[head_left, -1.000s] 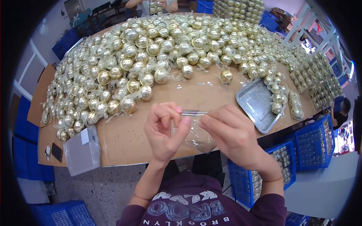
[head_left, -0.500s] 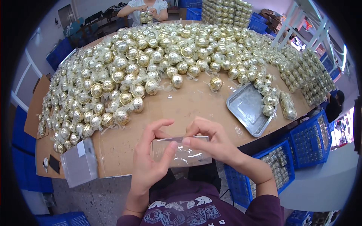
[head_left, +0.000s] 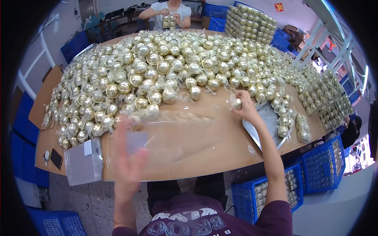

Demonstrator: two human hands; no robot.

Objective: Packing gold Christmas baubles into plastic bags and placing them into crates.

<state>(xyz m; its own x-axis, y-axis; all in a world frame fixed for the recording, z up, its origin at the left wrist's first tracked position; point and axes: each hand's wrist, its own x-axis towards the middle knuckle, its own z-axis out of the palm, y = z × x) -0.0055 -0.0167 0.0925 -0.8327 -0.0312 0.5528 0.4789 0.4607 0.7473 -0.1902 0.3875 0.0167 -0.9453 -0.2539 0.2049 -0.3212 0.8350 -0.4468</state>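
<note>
My left hand [head_left: 128, 161] is smeared by motion, held over the near left of the table. Between its thumb and fingers a clear plastic bag [head_left: 185, 131] is gripped, stretching to the right and also blurred. My right hand [head_left: 246, 107] reaches forward to the table's right part, beside the metal tray [head_left: 252, 131]. Its fingers close round a gold ball [head_left: 237, 103] in a clear wrapper; they partly hide it. Beyond both hands spreads a big heap of wrapped gold balls [head_left: 163, 67].
A stack of clear plastic bags [head_left: 84, 167] lies at the near left edge, by a phone [head_left: 56, 158]. Blue crates [head_left: 252, 196] with packed balls stand below right. Packed balls are stacked [head_left: 252, 25] at the back. Across the table another person [head_left: 167, 13] handles a pack.
My hands have moved apart: the left went left with the bag, the right went forward and right and took hold of a gold ball. The view has shifted slightly.
</note>
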